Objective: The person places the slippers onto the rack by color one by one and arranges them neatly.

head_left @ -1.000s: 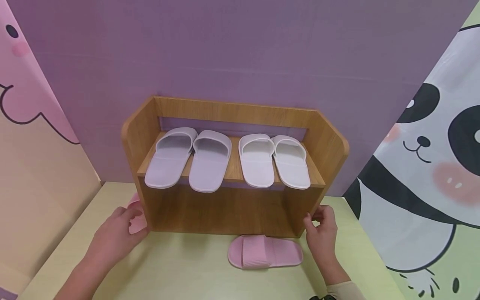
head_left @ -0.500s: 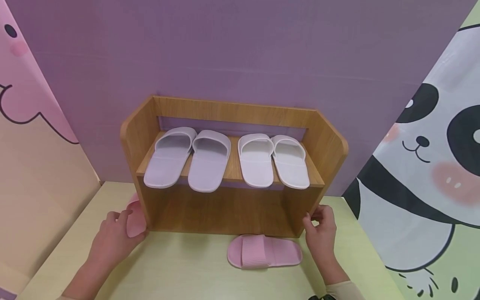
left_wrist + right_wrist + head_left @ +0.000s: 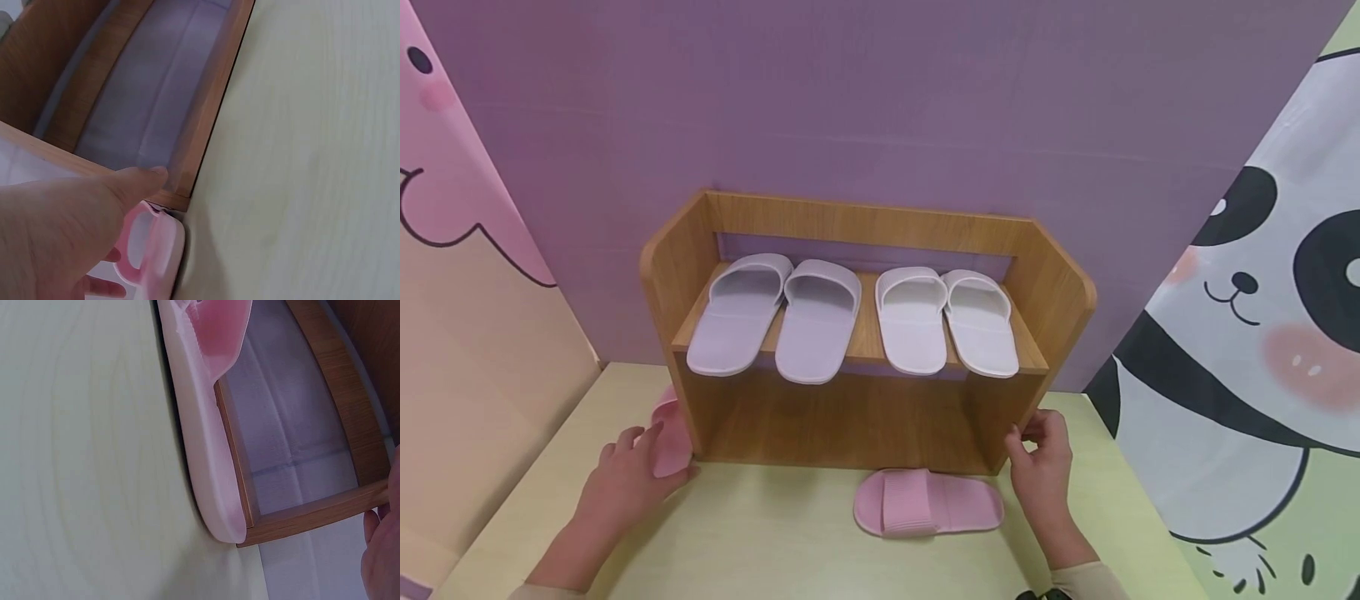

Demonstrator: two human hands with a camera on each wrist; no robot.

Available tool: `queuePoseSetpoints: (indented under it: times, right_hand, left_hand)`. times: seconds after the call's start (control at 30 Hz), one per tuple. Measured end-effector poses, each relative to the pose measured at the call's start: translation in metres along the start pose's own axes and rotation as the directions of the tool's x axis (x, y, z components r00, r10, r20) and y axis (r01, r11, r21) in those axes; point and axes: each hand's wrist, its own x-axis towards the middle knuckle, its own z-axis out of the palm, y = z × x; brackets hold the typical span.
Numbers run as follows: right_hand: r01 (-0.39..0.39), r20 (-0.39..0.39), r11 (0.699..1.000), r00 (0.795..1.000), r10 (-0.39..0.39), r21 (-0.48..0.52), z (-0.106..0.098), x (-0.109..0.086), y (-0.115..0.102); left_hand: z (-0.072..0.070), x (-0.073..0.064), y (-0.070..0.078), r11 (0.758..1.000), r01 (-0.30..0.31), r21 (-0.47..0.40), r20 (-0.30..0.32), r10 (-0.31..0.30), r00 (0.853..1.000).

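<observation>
A wooden shoe rack (image 3: 850, 417) stands on the pale table, two lilac slippers (image 3: 817, 325) and two white slippers (image 3: 913, 325) on its upper shelf. At the rack's lower left front corner is my left hand (image 3: 625, 479), its thumb at the panel edge and its fingers spread away over a pink slipper (image 3: 672, 442) partly hidden behind the side panel. My right hand (image 3: 1047, 467) pinches the front edge of the right side panel, thumb in front and fingers on the outer face. Another pink slipper (image 3: 966, 504) lies crosswise in front of the rack.
A purple wall (image 3: 865, 100) rises directly behind the rack. Cartoon-printed panels flank the table, a panda (image 3: 1247, 333) on the right and a pink figure (image 3: 460, 167) on the left.
My left hand has shifted slightly left, its fingers straightening away from the rack's side and showing more of the pink slipper there. The right hand keeps its place.
</observation>
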Motion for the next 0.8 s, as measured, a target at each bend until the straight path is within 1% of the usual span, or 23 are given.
queuePoseSetpoints:
  times: [0.1,0.3,0.67,0.8]
  right_hand:
    - [0.000,0.002,1.000,1.000,0.000,-0.001,0.000,0.000,0.000]
    - [0.018,-0.008,1.000,1.000,-0.018,0.015,0.000,0.001,0.003]
    - [0.040,-0.012,0.998,0.999,-0.040,0.043,0.000,0.001,0.000]
    - [0.045,-0.016,0.998,0.999,-0.044,0.043,0.000,0.001,0.000]
  left_hand:
    - [0.005,0.003,-0.004,1.000,0.004,0.003,0.017,-0.004,1.000]
    - [0.010,0.007,-0.009,0.999,-0.020,0.031,0.021,0.019,1.000]
    - [0.014,0.003,-0.014,0.999,-0.031,0.018,0.015,0.030,0.999]
    - [0.015,0.003,-0.015,1.000,-0.023,-0.009,0.019,0.023,1.000]
